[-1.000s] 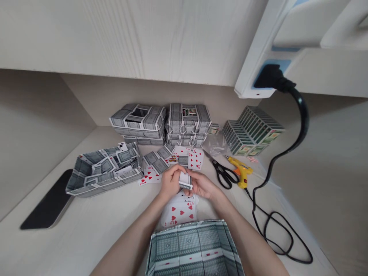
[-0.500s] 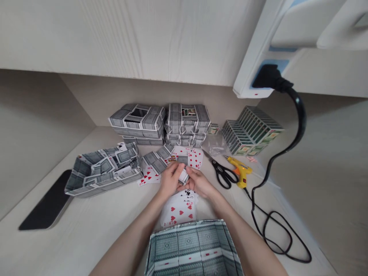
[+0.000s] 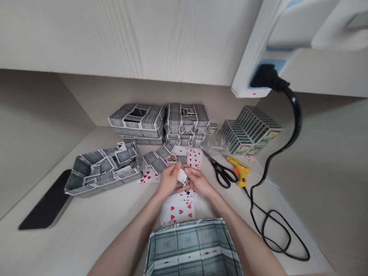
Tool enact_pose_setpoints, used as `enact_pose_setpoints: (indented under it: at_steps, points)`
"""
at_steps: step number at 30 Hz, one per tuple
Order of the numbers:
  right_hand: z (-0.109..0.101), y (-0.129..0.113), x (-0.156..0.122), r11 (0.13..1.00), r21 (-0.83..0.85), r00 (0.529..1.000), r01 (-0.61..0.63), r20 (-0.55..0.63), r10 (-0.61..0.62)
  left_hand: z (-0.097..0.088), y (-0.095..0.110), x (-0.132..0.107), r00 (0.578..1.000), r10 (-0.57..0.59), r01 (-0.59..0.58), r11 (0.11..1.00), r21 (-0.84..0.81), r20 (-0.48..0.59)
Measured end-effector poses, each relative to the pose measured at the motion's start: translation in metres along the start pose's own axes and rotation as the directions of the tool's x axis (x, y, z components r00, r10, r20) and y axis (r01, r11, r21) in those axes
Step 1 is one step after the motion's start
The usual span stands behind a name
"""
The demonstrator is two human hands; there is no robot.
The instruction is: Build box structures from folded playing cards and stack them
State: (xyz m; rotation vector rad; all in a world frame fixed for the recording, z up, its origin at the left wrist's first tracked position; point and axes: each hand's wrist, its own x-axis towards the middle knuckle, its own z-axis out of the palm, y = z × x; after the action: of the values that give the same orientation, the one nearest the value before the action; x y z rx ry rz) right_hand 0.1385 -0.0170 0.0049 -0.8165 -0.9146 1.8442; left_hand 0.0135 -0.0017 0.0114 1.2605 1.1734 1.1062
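Between my hands is a folded playing card (image 3: 182, 177), its white side showing. My left hand (image 3: 169, 178) pinches its left edge with the thumb on top. On the opposite edge, my right hand (image 3: 199, 181) grips it with bent fingers. Beneath and in front of my hands lies a spread of face-up playing cards (image 3: 178, 210), a five of hearts uppermost. Just past my fingers are more loose cards (image 3: 195, 156), some face up and some back up. An open box made of card backs (image 3: 191, 245) stands nearest me, between my forearms.
To the left, a card-made tray (image 3: 106, 188) holds folded cards, beside a black phone-like slab (image 3: 46, 203). Card-made boxes (image 3: 136, 120) stand stacked at the back. Rightward lie black scissors (image 3: 222, 174), a yellow glue gun (image 3: 240, 168) with its cord, and green-edged card packs (image 3: 253, 128).
The card between my hands has turned slightly, showing more of its white side. My hands stay in nearly the same place, and the view has shifted a little.
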Motion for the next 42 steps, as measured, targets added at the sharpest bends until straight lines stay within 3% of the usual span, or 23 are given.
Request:
enact_pose_setpoints:
  at_steps: [5,10,13,16,21,29,42]
  points:
    - [-0.003,0.004,0.003,0.986,-0.138,0.993,0.092,-0.067,-0.102,-0.002,-0.006,0.001,0.98,0.2,-0.188,0.933,0.307,-0.009]
    - [-0.006,0.004,0.004,0.922,-0.368,0.976,0.123,-0.125,-0.18,-0.002,-0.008,-0.005,0.924,0.382,-0.309,0.709,0.635,0.023]
    - [-0.007,0.003,0.003,0.863,-0.48,0.967,0.154,-0.104,-0.231,-0.003,-0.009,-0.009,0.87,0.484,-0.399,0.587,0.705,0.09]
    - [-0.008,0.002,0.003,0.821,-0.545,0.967,0.169,-0.07,-0.246,-0.004,-0.009,-0.01,0.85,0.515,-0.432,0.555,0.71,0.115]
    - [-0.008,0.003,0.004,0.8,-0.568,0.958,0.193,-0.067,-0.279,-0.002,-0.006,-0.008,0.874,0.474,-0.415,0.615,0.67,0.106]
    - [-0.007,0.001,0.004,0.829,-0.528,0.955,0.183,-0.103,-0.276,-0.003,-0.01,0.0,0.944,0.328,-0.304,0.832,0.465,0.031]
    - [-0.01,0.004,0.005,0.835,-0.512,0.964,0.202,-0.045,-0.261,-0.003,-0.007,0.007,0.994,0.112,-0.112,0.989,0.1,0.008]
